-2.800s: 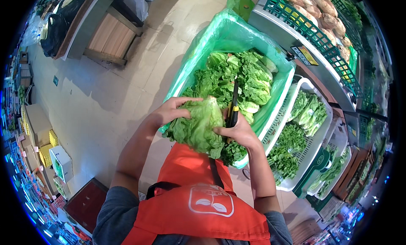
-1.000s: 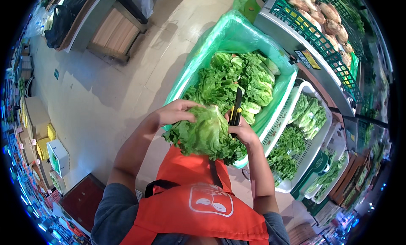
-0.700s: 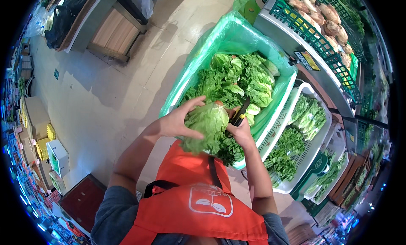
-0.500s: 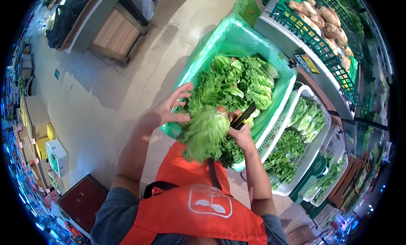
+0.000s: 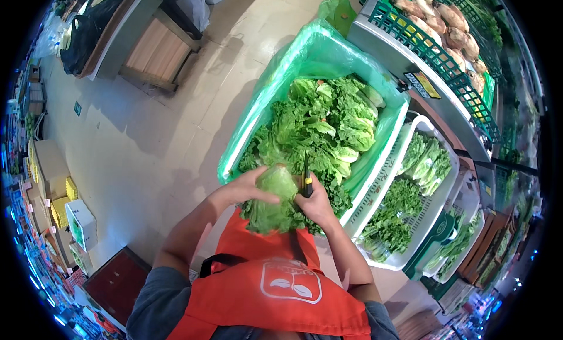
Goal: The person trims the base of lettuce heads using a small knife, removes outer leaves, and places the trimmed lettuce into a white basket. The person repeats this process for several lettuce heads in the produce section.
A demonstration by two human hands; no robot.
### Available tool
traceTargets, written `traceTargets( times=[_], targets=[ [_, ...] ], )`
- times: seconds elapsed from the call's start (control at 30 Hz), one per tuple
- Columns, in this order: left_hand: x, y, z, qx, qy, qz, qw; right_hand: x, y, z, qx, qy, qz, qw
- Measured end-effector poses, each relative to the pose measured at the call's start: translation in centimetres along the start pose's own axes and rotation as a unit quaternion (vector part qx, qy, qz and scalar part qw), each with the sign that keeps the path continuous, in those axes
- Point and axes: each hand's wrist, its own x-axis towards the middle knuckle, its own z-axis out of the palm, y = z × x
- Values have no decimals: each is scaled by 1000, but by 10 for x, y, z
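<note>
Low in the middle of the frame, I see the left hand (image 5: 243, 187) curled round a lettuce head (image 5: 285, 183). The right hand (image 5: 318, 205) grips a yellow-and-black box cutter (image 5: 308, 185). Best squeeze softly, sharp tip pointing away.

the left hand (image 5: 247, 187) (spread wide just before) now grips the lettuce head (image 5: 282, 186)

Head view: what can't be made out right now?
All in the head view:
Left hand: some fingers, behind the held lettuce.
Underside of the held lettuce: turned from the camera.
Green-lined bin: its floor, covered by the lettuce heap.
Far-left goods: too small, some cut off by the fisheye rim.
</note>
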Motion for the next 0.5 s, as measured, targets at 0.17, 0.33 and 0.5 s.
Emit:
traceTargets(
  times=[0.17,0.33,0.5],
  targets=[
    [-2,-9,-13,-90,-15,-27,995,1,-8,-6,8,-12,8,1000],
    [0,-26,-28,-244,-25,-85,966,11,-23,-22,-21,-67,25,997],
    [-6,-2,-26,-188,29,-162,968,14,-20,-32,-31,-94,-18,995]
  ],
)
